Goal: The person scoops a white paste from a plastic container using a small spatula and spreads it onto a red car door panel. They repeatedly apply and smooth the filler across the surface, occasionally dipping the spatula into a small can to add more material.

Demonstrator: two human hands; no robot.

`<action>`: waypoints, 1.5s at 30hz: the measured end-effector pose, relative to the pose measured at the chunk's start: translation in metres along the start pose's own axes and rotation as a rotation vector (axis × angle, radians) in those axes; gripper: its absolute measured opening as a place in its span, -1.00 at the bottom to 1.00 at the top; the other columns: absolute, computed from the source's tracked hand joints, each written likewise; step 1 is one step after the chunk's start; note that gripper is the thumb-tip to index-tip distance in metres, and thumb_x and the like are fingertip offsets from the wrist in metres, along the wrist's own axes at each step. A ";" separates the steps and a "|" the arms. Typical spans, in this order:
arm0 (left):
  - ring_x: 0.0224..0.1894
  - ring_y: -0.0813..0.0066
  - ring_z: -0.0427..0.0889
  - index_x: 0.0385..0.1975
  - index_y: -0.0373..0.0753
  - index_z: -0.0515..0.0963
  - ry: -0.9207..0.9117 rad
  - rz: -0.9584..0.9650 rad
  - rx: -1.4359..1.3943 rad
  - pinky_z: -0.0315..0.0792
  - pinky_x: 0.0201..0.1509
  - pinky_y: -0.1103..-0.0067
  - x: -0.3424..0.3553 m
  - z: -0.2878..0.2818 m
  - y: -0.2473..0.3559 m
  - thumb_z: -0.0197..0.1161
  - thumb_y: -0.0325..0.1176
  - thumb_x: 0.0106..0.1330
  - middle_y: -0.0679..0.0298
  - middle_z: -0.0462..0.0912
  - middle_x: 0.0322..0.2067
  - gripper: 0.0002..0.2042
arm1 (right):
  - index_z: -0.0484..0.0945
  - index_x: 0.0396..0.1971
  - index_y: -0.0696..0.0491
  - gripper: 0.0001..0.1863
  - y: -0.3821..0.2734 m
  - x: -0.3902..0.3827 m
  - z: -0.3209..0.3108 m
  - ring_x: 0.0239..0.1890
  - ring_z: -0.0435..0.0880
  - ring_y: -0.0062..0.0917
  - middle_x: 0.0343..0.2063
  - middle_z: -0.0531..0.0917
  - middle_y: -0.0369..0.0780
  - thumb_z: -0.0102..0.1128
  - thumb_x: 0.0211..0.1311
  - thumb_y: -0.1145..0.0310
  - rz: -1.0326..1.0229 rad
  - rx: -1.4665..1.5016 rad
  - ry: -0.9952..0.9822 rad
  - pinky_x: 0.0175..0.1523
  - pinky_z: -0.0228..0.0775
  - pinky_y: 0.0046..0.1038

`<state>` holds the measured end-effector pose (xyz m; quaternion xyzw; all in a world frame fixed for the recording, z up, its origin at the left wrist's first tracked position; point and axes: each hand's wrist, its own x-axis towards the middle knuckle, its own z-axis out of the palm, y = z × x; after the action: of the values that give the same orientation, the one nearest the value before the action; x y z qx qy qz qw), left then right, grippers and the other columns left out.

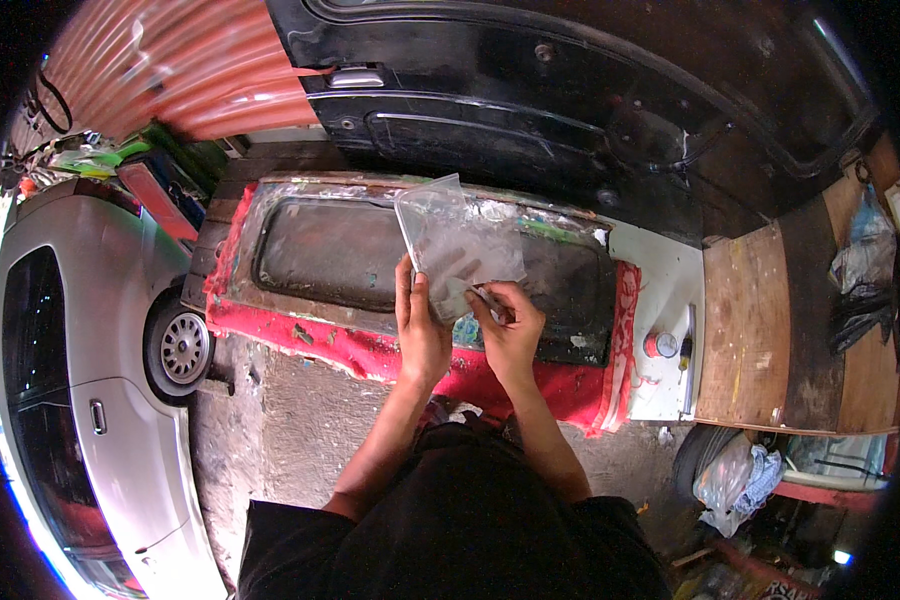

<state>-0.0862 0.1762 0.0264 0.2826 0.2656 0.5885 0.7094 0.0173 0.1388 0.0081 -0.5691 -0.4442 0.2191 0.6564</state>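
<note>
A black panel (530, 115) spans the far side, with a silver car (120, 340) along the left. Between them and the wearer lies a worn, paint-stained frame (325, 255) with a dark recessed middle. Wooden boards (745, 320) stand at the right, and a red cloth (320, 342) sticks out from under the frame's near edge. Above the frame, in front of the wearer, is a clear plastic (470, 235) (sheet or bag, I cannot tell), held up in both hands. The left hand (420, 325) clamps its lower left edge, thumb against fingers. The right hand (510, 322) has its fingertips pinched together on a small piece (489, 297) by the plastic's lower right; its kind is unclear. Off to the right, a can (660, 345) sits near a slim tool (686, 352).
</note>
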 end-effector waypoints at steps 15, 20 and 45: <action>0.08 0.49 0.38 0.11 -0.14 0.26 0.060 0.006 -0.051 0.30 0.17 0.49 -0.003 -0.004 -0.002 -0.03 -0.33 0.56 0.28 0.43 -0.01 -0.78 | 0.57 -0.24 0.20 -0.81 0.011 -0.015 0.029 -0.36 0.65 -0.70 -0.38 0.74 -0.24 0.39 0.19 0.67 0.232 0.334 0.074 -0.28 0.49 -0.60; 0.10 0.48 0.35 0.09 -0.18 0.26 0.071 0.062 -0.074 0.22 0.25 0.47 -0.002 -0.010 -0.008 0.03 -0.35 0.54 0.25 0.40 0.03 -0.77 | 0.56 -0.27 0.17 -0.82 0.010 -0.019 0.035 -0.36 0.66 -0.69 -0.37 0.74 -0.23 0.39 0.20 0.67 0.296 0.393 0.135 -0.26 0.50 -0.59; -0.02 0.54 0.30 0.00 -0.15 0.20 0.062 0.348 0.275 0.20 0.14 0.60 0.011 -0.060 -0.032 0.03 -0.53 0.52 0.31 0.27 -0.09 -0.79 | 0.58 -0.28 0.00 -0.84 0.014 0.017 0.050 -0.21 0.67 -0.63 -0.26 0.67 -0.34 0.42 0.25 0.49 0.708 0.824 0.225 -0.14 0.57 -0.59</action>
<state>-0.1048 0.1874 -0.0391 0.4001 0.3122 0.6686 0.5436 -0.0125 0.1836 -0.0012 -0.3998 -0.0305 0.5199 0.7543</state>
